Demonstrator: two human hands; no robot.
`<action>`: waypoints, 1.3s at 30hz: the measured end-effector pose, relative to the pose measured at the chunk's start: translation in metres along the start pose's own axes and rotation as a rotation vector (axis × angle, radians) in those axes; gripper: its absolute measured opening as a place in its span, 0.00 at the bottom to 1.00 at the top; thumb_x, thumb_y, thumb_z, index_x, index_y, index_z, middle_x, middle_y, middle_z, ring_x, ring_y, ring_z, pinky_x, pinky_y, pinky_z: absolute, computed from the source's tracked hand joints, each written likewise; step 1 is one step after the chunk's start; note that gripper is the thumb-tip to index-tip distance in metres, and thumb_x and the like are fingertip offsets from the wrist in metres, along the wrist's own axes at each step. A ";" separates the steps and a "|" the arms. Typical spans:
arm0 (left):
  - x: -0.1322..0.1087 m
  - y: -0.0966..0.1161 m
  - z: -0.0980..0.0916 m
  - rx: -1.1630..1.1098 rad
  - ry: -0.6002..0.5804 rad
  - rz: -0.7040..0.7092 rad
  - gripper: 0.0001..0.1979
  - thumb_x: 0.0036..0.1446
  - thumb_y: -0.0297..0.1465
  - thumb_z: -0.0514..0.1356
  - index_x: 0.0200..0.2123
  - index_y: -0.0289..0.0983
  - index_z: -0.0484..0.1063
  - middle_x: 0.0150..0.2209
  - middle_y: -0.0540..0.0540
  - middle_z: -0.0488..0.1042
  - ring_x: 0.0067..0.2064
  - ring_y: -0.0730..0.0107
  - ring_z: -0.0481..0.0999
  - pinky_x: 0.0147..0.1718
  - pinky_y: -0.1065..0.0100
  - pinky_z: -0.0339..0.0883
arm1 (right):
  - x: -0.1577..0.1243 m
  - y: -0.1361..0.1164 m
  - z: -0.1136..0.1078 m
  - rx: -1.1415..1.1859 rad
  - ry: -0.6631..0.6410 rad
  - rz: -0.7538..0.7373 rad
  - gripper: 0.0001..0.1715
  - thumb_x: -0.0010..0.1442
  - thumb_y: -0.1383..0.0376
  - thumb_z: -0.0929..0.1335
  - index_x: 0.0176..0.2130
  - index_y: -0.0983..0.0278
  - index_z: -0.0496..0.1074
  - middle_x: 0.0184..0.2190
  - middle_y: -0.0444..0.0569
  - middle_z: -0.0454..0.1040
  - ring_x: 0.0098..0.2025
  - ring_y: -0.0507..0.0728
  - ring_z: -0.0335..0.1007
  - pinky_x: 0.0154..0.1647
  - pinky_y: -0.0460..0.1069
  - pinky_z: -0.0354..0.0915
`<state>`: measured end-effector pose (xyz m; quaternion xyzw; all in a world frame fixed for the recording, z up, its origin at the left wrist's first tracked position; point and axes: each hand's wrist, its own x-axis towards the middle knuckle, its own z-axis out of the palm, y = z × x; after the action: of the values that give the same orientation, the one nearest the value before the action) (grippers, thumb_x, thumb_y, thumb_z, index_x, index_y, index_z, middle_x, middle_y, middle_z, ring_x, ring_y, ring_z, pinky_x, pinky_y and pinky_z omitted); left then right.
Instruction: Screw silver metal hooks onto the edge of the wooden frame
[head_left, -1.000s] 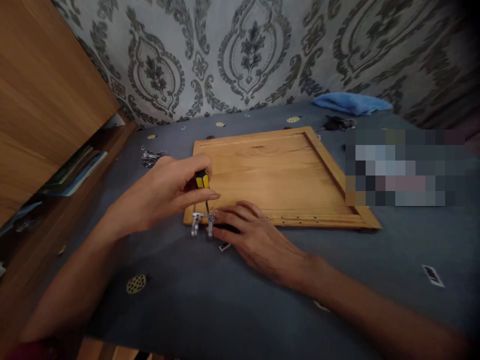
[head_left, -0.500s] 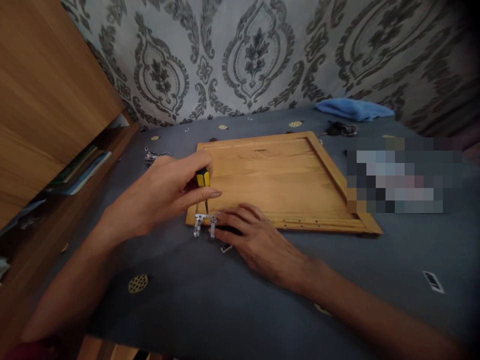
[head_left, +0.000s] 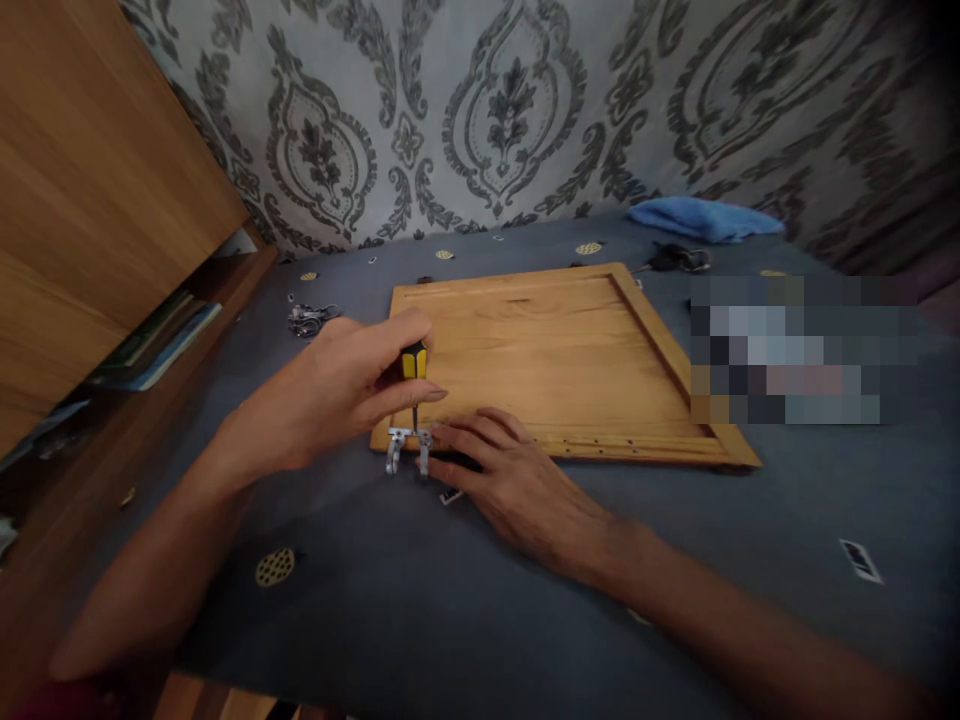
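Across a dark blue-grey printed cloth [head_left: 465,610] lies a framed wooden panel [head_left: 540,355], flat, with its recessed middle facing up and one long rail towards the person. At the near left corner of that panel sits a silvery metal fitting [head_left: 397,436], whose two prongs jut out past the edge. The person's left hand [head_left: 337,385] pinches a screwdriver [head_left: 415,362] by its yellow and black handle between thumb and fingers; the tool stands nearly upright, and its thin shaft points down to the fitting's crosspiece. Whether the tip is seated in a screw is too small to tell.

The right hand [head_left: 517,490] lies over the near rail, its fingers on the wood and its index fingertip and thumb close against the fitting's right prong; one cannot tell whether they pinch it. To the right of that hand, small dark holes [head_left: 597,441] dot the rail.

Beyond the left hand, a cluster of metal pieces [head_left: 311,319] rests on the cloth. A blue cloth [head_left: 705,218] lies crumpled at the back right, with a dark object [head_left: 673,257] just in front of it. At the left stands a wooden cabinet [head_left: 112,130], with books [head_left: 172,340] on the low shelf beneath.
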<state>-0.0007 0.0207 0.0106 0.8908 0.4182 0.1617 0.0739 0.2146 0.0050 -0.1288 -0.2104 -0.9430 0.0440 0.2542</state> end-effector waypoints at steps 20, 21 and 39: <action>0.007 -0.018 0.013 -0.131 0.146 -0.169 0.10 0.63 0.32 0.64 0.31 0.37 0.67 0.26 0.55 0.70 0.27 0.74 0.69 0.26 0.73 0.57 | 0.000 0.001 0.003 0.028 0.018 0.008 0.21 0.66 0.75 0.67 0.55 0.58 0.75 0.59 0.49 0.75 0.63 0.59 0.65 0.66 0.60 0.59; 0.008 -0.021 0.018 -0.201 0.169 -0.204 0.10 0.62 0.32 0.64 0.31 0.37 0.67 0.25 0.55 0.70 0.26 0.74 0.70 0.26 0.73 0.58 | -0.001 0.002 0.002 0.023 0.004 0.006 0.22 0.66 0.75 0.67 0.56 0.58 0.74 0.60 0.49 0.75 0.63 0.59 0.65 0.65 0.60 0.59; 0.015 -0.083 0.087 -0.408 0.146 -0.288 0.05 0.57 0.33 0.64 0.36 0.37 0.74 0.36 0.47 0.78 0.40 0.61 0.76 0.43 0.61 0.71 | 0.000 0.001 0.001 0.035 0.005 -0.011 0.21 0.66 0.75 0.66 0.56 0.60 0.74 0.58 0.54 0.76 0.62 0.62 0.67 0.63 0.63 0.62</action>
<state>-0.0209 0.0858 -0.0901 0.7747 0.5036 0.2942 0.2441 0.2150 0.0061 -0.1297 -0.2008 -0.9425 0.0585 0.2605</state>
